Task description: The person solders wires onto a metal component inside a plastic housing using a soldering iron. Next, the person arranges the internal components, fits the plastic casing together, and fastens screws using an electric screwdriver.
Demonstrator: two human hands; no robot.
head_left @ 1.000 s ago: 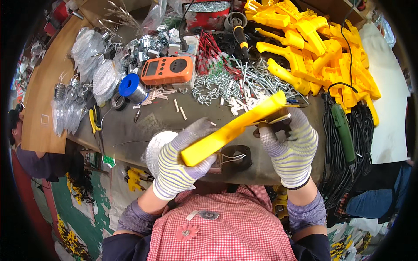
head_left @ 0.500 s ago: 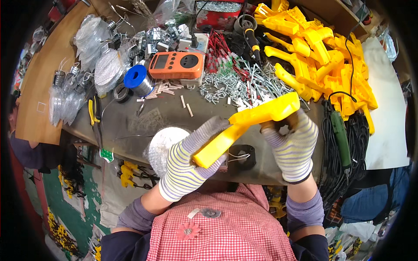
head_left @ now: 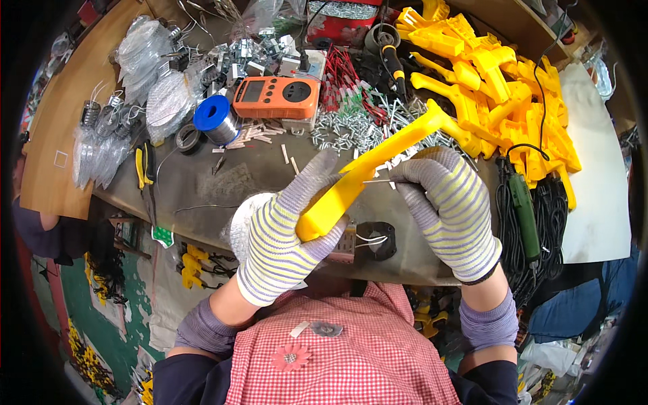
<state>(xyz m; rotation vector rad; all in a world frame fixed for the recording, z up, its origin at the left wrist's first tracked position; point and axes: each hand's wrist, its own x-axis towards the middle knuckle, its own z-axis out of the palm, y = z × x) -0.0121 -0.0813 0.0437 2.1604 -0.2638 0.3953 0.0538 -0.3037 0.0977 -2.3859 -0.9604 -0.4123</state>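
Observation:
My left hand [head_left: 277,233], in a striped glove, is wrapped around the lower end of a yellow plastic tool housing [head_left: 371,159]. The housing slants up to the right, its narrow side toward me. Between the fingertips of my gloved right hand [head_left: 451,212] is a thin metal pin [head_left: 379,181], pointing left with its tip at the housing's edge. Whether the tip goes into the housing, I cannot tell. Partly behind my left hand lies a round bubble-wrapped bundle [head_left: 241,223]. Between my hands, near the table edge, sits a black round part [head_left: 378,241] with white wires.
Many yellow housings [head_left: 520,101] are piled at the far right, beside a green rotary tool [head_left: 526,216] and black cables. Loose screws [head_left: 344,131] lie beyond my hands. An orange meter [head_left: 277,97], a blue solder spool [head_left: 214,116] and pliers [head_left: 146,175] are to the left.
The housing has turned to a steeper slant. My right hand has left its upper end and come lower, now pinching a thin metal pin against its side.

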